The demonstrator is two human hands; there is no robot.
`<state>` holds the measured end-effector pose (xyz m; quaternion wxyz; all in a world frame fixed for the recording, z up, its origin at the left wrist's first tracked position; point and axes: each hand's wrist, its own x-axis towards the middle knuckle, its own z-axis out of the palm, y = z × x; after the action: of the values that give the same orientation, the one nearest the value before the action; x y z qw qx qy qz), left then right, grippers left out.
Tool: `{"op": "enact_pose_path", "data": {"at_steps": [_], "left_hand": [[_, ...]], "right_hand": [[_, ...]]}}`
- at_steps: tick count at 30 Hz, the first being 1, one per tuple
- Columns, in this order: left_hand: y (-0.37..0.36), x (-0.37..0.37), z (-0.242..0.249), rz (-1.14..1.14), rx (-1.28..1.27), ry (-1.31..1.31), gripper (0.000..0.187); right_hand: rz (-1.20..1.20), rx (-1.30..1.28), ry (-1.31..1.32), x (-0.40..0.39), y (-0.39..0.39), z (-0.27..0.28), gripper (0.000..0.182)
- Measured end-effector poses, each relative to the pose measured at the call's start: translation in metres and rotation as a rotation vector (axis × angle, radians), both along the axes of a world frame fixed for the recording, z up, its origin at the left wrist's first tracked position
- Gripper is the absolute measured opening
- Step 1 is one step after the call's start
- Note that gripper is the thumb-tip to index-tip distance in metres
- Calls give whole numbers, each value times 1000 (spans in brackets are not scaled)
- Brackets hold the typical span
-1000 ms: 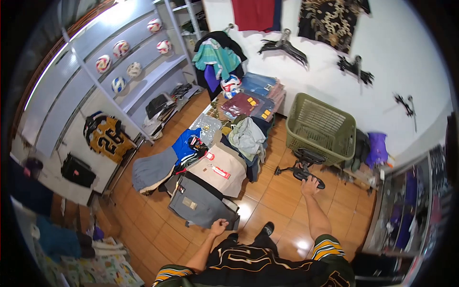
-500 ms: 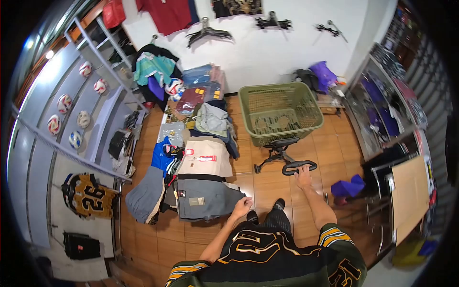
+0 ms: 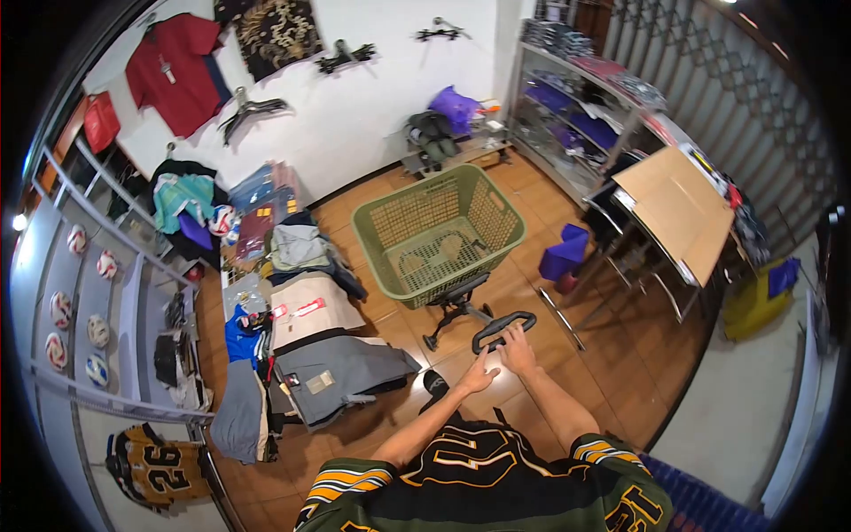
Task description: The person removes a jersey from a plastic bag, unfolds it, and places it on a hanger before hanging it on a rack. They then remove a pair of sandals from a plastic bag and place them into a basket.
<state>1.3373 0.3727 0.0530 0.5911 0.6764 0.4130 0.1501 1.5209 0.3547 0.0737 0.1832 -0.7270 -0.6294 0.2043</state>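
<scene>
An olive-green basket cart with an empty mesh basket stands on the tiled floor in front of me. My right hand is closed on its black looped handle. My left hand is just beside the handle's lower left end, with its index finger reaching toward it; whether it touches is unclear. To the left, folded grey trousers and beige trousers lie in a row with other clothes.
Shelves with balls line the left side. A brown board on a metal frame stands right, near a purple object on the floor. A glass cabinet stands at the back.
The view has turned to the right. My left hand has moved from beside the grey trousers to the handle. My right hand remains on the handle.
</scene>
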Motion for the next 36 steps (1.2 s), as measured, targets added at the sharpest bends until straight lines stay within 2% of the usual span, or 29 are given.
{"op": "enact_pose_path", "data": {"at_steps": [1,4,5,8,14,15,19,23,26,28,33,36], "left_hand": [[-20,4,-2,-15,19,-1,93],[-83,4,9,-119,240,167,94],[-103,2,20,-148,168,195,94],[-157,-2,9,-240,200,310,90],[-226,-25,24,-620,85,366,79],[-238,-30,30,-691,175,366,68],[-287,-56,33,-877,438,289,62],[-325,-84,34,-1149,201,344,62],[-356,-129,40,-1183,375,282,59],[-373,-162,41,-1190,404,247,57],[-404,-233,64,-1163,424,274,44],[-407,-273,45,-1182,469,246,37]], "right_hand": [[-11,-13,-50,-1,-22,4,48],[-90,-38,14,-5,-93,14,46],[-109,-38,5,-7,-116,17,45],[-121,-6,30,-12,-185,12,45],[-218,-40,19,-40,-318,15,43],[-232,-20,21,-48,-340,9,42],[-314,41,88,-88,-424,-5,41],[-453,11,166,-151,-493,2,43],[-558,-10,179,-204,-529,2,46],[-625,6,168,-244,-553,3,46],[-771,-171,135,-328,-594,28,62],[-866,-297,113,-368,-615,48,76]]}}
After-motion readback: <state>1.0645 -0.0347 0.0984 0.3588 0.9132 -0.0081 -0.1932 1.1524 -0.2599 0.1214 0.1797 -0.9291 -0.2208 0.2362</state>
